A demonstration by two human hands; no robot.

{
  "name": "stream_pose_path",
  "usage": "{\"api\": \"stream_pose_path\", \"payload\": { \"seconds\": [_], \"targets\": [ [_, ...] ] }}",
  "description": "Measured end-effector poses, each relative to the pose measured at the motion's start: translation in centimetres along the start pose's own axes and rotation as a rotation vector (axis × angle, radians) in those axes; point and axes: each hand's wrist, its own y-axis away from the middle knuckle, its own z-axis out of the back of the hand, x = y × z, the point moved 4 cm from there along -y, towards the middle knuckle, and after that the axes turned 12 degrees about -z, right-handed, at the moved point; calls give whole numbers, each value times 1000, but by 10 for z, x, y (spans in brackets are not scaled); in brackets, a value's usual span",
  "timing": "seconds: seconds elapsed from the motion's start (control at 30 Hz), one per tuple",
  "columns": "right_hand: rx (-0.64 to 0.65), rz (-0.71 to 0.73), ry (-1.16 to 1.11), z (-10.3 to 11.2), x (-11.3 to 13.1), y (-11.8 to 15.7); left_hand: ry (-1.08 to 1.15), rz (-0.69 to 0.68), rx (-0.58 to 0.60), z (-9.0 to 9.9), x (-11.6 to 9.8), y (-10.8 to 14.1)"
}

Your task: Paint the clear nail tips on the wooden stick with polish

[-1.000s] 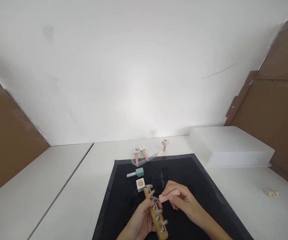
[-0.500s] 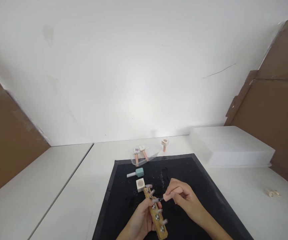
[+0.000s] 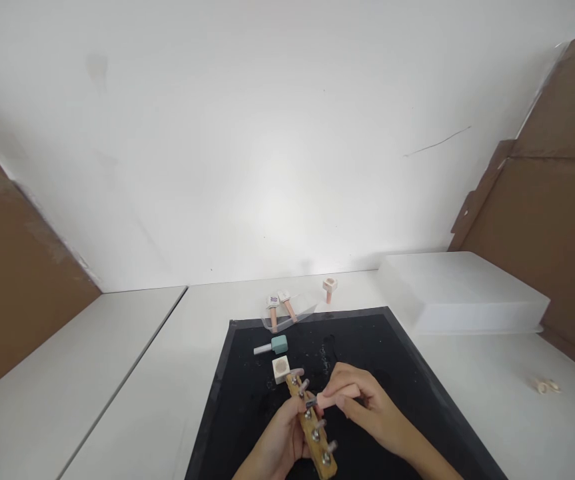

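Note:
My left hand point(image 3: 283, 437) is closed around a wooden bar point(image 3: 321, 455) that carries a row of false nail tips point(image 3: 332, 446) on round metal mounts point(image 3: 316, 435). My right hand point(image 3: 370, 408) pinches the pink cap of a nail polish brush point(image 3: 336, 397). Its dark brush end lies at a nail tip near the middle of the bar, beside my left thumb; whether it touches cannot be made out. Just beyond the bar's far end stands a white square bottle point(image 3: 280, 369) with a round grey-brown top. A teal bottle with a pale grey cap point(image 3: 272, 345) lies behind it.
A black mat point(image 3: 362, 333) covers the middle of the white table point(image 3: 157, 393). At its back edge, two pink-handled white bottles point(image 3: 280, 310) lie on clear plastic; another point(image 3: 330, 288) is nearby. A white box point(image 3: 467, 293) and small beige rings point(image 3: 547, 386) are right.
My right hand has turned the brush, so more of the pink cap shows, and its dark end has moved left onto or over the nail tip. My left hand stays nearly still.

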Motion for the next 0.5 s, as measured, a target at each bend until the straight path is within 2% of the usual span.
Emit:
{"api": "stream_pose_path", "payload": {
  "seconds": [0.23,0.5],
  "targets": [
    [-74,-15,39,3,-1,-1,-22,2,41,2,3,-1],
    [-126,-22,43,5,1,-1,-28,0,29,3,1,-1]
  ]
}}
